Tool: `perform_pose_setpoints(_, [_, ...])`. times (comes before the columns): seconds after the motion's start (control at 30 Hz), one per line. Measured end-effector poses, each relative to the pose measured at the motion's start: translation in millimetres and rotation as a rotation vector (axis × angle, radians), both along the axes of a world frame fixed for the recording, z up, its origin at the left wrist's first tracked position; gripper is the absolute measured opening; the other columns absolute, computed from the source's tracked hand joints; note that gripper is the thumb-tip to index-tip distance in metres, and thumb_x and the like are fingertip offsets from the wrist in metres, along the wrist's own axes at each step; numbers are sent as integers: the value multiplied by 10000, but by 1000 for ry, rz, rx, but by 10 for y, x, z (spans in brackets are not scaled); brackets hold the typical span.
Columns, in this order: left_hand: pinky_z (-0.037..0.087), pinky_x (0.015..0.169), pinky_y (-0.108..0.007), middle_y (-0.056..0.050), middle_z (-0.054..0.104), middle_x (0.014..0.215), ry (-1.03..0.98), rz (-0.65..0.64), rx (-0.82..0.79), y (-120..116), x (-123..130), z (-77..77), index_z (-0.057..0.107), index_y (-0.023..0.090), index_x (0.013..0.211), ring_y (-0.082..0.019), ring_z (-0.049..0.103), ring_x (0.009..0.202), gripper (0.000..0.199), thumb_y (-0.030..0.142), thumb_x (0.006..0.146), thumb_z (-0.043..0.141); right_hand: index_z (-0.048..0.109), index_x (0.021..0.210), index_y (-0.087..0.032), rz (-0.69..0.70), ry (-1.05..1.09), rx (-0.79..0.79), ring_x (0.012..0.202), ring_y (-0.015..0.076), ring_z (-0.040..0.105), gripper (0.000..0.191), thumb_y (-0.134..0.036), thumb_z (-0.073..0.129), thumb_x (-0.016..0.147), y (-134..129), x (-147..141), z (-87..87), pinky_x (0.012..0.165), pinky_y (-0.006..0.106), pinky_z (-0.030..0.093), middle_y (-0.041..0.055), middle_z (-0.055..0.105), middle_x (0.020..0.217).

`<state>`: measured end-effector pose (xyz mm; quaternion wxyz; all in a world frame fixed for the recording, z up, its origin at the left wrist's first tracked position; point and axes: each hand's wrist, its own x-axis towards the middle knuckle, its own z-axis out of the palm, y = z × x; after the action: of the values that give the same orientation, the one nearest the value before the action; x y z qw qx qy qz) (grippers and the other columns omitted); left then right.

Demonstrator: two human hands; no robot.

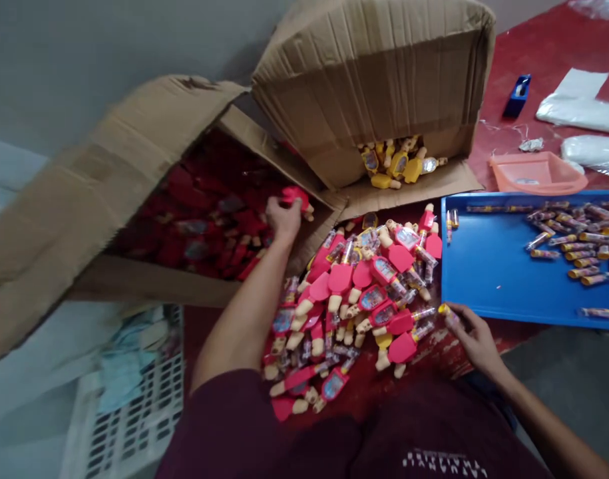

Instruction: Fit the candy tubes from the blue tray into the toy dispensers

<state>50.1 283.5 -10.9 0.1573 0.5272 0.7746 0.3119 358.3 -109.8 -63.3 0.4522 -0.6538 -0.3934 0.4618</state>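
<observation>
Head view looks down on a red-covered table with two open boxes and a blue tray. At about 12 o'clock from the middle of the table's front part, the left hand reaches over the wall of a cardboard box, and its grip closes around a red plastic figure. Many more red plastic figures lie inside this box. A second cardboard box, at 1 o'clock from that hand, holds yellow plastic figures.

A large heap of red figures with clear candy tubes lies on the table between the two hands. The right hand is at the heap's 3 o'clock side, and its grip pinches one small tube with a yellow end between thumb and fingers. Just beyond it, the blue plastic tray carries a loose group of tubes, set apart from any figures.

As far as it can be judged, only a small part looks handled: the tubes on the tray are few, and the heap and both boxes hold much more.
</observation>
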Motion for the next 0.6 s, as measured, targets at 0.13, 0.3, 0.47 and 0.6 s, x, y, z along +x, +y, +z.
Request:
perform_pose_setpoints(0.13, [523,886,-293,-3,645,1026,-393,-57,269,-760,-139,431,488,171,1004,-125,609,933,232,391,936,455,646,1303,-232,66,-1,77,1220,269,623,433,-474,591,948,125,9,37,1100,488,452,99,666,1317])
perform_pose_setpoints(0.3, [578,763,-367,-43,656,789,-1085,-339,89,-2250,138,591,580,169,988,-211,687,792,491,634,846,507,619,1259,-208,143,21,205,1164,250,639,440,-478,647,913,143,-200,211,1025,432,510,115,674,1262])
perform_pose_setpoints(0.47, [562,804,-360,-79,699,927,-757,-643,-229,-3269,400,346,600,168,1080,-219,684,876,506,622,857,596,613,1193,-232,370,-106,296,1040,215,654,318,-418,637,937,23,-284,491,910,371,539,81,676,1137])
perform_pose_setpoints(0.6, [536,834,-340,-68,702,986,-411,-903,-210,-3632,389,266,624,162,1088,-201,665,879,464,563,857,650,636,1161,-226,583,-287,465,1013,218,634,241,-347,620,954,-32,-289,724,896,376,515,87,668,1092])
